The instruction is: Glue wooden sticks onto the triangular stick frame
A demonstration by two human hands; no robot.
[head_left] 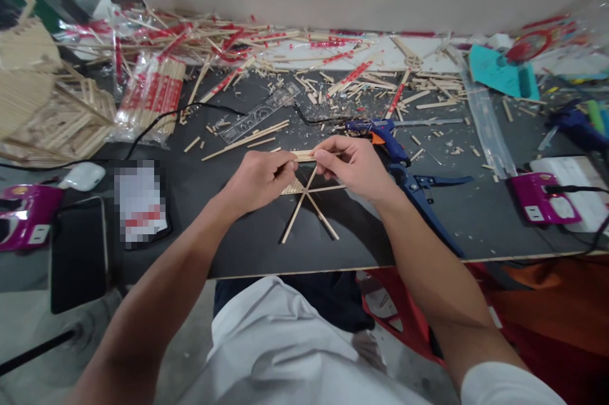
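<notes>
Both my hands meet above a star-shaped frame of thin wooden sticks (323,216) at the middle of the table. My left hand (264,178) is closed, its fingers pinching the left end of a short bundle of wooden sticks (304,155). At the right end, my right hand (351,167) pinches the same bundle between thumb and fingers. Several sticks of the frame spread out toward me from its centre. Part of a filled section of sticks shows beside my left fingers; the far side of the frame is mostly hidden by my hands.
A blue glue gun (387,138) and dark blue cutters (423,195) lie right of my hands. Wrapped chopsticks (152,94) and cut pieces are strewn along the back. A phone (78,256) sits at the left edge, near a magenta box (28,214). A clear stencil ruler (259,113) lies behind.
</notes>
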